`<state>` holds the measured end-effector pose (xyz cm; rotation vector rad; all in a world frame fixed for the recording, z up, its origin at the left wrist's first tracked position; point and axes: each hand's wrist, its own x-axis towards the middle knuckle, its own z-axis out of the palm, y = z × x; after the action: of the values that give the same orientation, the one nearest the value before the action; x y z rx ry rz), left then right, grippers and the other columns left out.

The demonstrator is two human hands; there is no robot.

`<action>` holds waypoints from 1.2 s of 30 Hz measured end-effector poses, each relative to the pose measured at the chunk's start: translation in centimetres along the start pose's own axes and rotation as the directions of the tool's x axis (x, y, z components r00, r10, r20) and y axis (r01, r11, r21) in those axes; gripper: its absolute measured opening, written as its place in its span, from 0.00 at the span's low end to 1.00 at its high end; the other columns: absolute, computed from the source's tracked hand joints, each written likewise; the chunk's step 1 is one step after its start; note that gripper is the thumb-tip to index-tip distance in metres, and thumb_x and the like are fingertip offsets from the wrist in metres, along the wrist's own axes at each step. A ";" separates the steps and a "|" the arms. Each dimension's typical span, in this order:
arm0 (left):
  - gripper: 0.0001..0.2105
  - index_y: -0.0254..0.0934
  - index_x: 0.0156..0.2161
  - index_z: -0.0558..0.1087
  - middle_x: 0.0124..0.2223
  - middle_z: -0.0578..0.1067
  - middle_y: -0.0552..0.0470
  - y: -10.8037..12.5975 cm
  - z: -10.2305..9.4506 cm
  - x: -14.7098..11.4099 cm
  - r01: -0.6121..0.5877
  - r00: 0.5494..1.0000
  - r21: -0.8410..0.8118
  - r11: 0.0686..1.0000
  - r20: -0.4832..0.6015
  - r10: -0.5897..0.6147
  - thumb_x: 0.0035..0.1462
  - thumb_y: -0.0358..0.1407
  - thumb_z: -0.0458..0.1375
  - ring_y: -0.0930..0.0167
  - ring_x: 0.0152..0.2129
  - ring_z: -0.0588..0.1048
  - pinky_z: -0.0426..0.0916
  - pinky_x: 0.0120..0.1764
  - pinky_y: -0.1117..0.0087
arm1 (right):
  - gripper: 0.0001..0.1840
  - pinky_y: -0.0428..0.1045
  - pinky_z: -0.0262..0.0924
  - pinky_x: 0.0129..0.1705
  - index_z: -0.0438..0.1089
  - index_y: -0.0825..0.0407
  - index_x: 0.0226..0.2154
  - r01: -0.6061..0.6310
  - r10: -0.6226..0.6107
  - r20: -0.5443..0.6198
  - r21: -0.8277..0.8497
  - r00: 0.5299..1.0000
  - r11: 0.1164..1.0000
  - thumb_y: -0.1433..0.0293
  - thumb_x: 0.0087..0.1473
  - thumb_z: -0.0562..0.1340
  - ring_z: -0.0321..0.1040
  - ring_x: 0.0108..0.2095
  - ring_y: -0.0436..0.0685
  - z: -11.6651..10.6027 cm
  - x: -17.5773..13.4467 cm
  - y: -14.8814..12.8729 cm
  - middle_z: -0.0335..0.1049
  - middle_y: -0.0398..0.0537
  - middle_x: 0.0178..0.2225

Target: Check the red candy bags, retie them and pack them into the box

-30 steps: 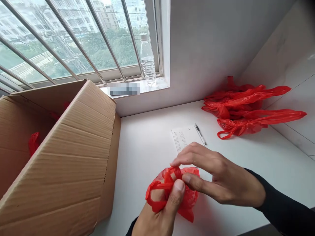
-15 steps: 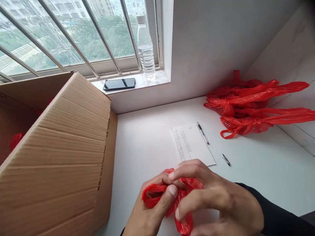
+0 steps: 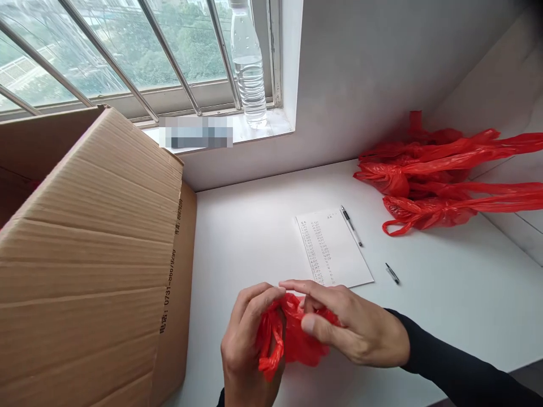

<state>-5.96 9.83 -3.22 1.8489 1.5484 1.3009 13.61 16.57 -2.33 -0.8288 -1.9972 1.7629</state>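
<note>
The left hand point(image 3: 250, 333) curls around a crumpled red plastic bag point(image 3: 303, 342), holding it over a white table point(image 3: 248, 237), near a handwritten sheet point(image 3: 339, 246). The right hand point(image 3: 356, 325), fingers partly spread, meets the bag; whether it grips is unclear.

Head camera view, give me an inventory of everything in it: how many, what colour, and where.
Held bag: one, red, in the left hand
Bag pile: count unclear, red, on the table's far right
Written sheet: one, white, mid-table beyond the hands
Longer pen: one, black and clear, along the sheet's right edge
Shorter pen: one, dark, right of the sheet
Cardboard box: one, brown, left side
Bottle: one, clear, on the windowsill
Pixelated item: cannot tell, greyish, on the windowsill
Window bars: five, metallic, upper left
Table: one, white, beneath
Windowsill: one, whitish, below the window
Left hand: one, bare, around the bag
Right hand: one, bare, at the bag's right
Right sleeve: one, black, lower right
</note>
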 end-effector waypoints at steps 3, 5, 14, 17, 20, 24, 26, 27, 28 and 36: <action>0.16 0.39 0.53 0.72 0.46 0.72 0.50 -0.4 0.5 -0.3 -0.028 0.998 0.031 0.999 -0.063 0.030 0.63 0.22 0.55 0.74 0.41 0.74 0.71 0.39 0.77 | 0.23 0.54 0.64 0.39 0.62 0.45 0.63 -0.077 0.080 -0.019 0.143 0.997 0.987 0.57 0.71 0.48 0.66 0.32 0.54 0.3 0.5 0.4 0.71 0.43 0.32; 0.16 0.39 0.52 0.73 0.45 0.72 0.50 -0.4 0.6 -0.4 -0.043 0.997 0.002 0.999 -0.070 0.043 0.63 0.21 0.56 0.73 0.41 0.74 0.72 0.39 0.76 | 0.20 0.53 0.63 0.40 0.70 0.47 0.54 -0.055 0.056 0.002 0.222 0.998 0.974 0.56 0.70 0.52 0.67 0.35 0.54 0.3 0.8 0.6 0.72 0.46 0.37; 0.23 0.53 0.70 0.55 0.70 0.60 0.50 -0.1 1.4 -2.3 0.153 0.985 0.094 0.984 0.072 -0.160 0.73 0.39 0.43 0.65 0.66 0.60 0.64 0.63 0.62 | 0.16 0.51 0.61 0.42 0.70 0.50 0.36 -0.022 0.059 -0.237 0.157 0.970 0.987 0.56 0.68 0.56 0.66 0.38 0.53 -0.8 0.3 1.0 0.71 0.44 0.37; 0.23 0.57 0.70 0.55 0.72 0.57 0.54 -0.5 1.9 -3.9 0.209 0.975 0.081 0.975 0.055 -0.213 0.74 0.41 0.41 0.65 0.67 0.58 0.60 0.65 0.61 | 0.17 0.51 0.58 0.41 0.71 0.49 0.35 -0.069 0.092 -0.271 0.094 0.958 0.993 0.57 0.69 0.55 0.65 0.36 0.53 -0.8 0.0 2.1 0.70 0.43 0.35; 0.21 0.59 0.68 0.60 0.70 0.62 0.57 -1.2 1.6 -5.4 0.276 0.961 0.062 0.959 -0.009 -0.276 0.74 0.41 0.42 0.66 0.67 0.59 0.58 0.66 0.61 | 0.19 0.51 0.55 0.38 0.70 0.50 0.31 -0.129 0.165 -0.350 0.123 0.922 0.984 0.56 0.68 0.56 0.62 0.33 0.53 -1.2 -0.3 4.4 0.67 0.42 0.31; 0.18 0.58 0.62 0.68 0.65 0.68 0.58 -2.2 0.2 -6.6 0.501 0.858 -0.001 0.865 -0.134 -0.497 0.73 0.42 0.46 0.66 0.65 0.61 0.57 0.66 0.58 | 0.17 0.52 0.54 0.40 0.69 0.50 0.30 -0.153 0.257 -0.431 0.261 0.865 0.953 0.56 0.65 0.61 0.60 0.33 0.54 -2.7 -1.2 7.5 0.64 0.42 0.30; 0.18 0.55 0.60 0.72 0.63 0.71 0.56 -2.4 -0.3 -6.8 0.579 0.802 -0.054 0.814 -0.145 -0.580 0.72 0.44 0.46 0.65 0.63 0.64 0.58 0.65 0.58 | 0.14 0.52 0.55 0.46 0.69 0.49 0.35 -0.123 0.282 -0.450 0.351 0.847 0.928 0.56 0.62 0.64 0.61 0.38 0.54 -3.4 -1.6 8.2 0.66 0.43 0.35; 0.18 0.53 0.58 0.73 0.61 0.72 0.55 -2.4 -0.4 -6.8 0.590 0.792 -0.073 0.804 -0.142 -0.594 0.72 0.45 0.46 0.65 0.63 0.65 0.58 0.65 0.58 | 0.14 0.52 0.55 0.48 0.68 0.48 0.36 -0.092 0.291 -0.460 0.407 0.839 0.909 0.55 0.62 0.63 0.61 0.40 0.54 -3.6 -1.7 8.3 0.65 0.43 0.37; 0.18 0.52 0.57 0.74 0.60 0.73 0.54 -2.3 -0.4 -6.7 0.591 0.789 -0.089 0.801 -0.140 -0.598 0.72 0.46 0.46 0.64 0.62 0.65 0.59 0.65 0.58 | 0.16 0.52 0.56 0.48 0.66 0.47 0.35 -0.053 0.298 -0.469 0.467 0.831 0.883 0.52 0.63 0.61 0.60 0.39 0.54 -3.7 -1.8 8.2 0.63 0.42 0.37; 0.17 0.52 0.53 0.78 0.58 0.75 0.54 -0.1 1.3 -5.1 0.516 0.830 -0.235 0.823 -0.101 -0.549 0.70 0.46 0.49 0.63 0.60 0.68 0.61 0.63 0.60 | 0.23 0.56 0.65 0.52 0.60 0.49 0.27 0.276 0.383 -0.399 0.900 0.833 0.338 0.48 0.62 0.58 0.55 0.30 0.51 -3.6 -1.2 6.4 0.54 0.40 0.30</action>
<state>-4.70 5.49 -5.97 1.0821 1.7750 1.2917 17.99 18.98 -7.86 -0.7964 -0.2973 1.9586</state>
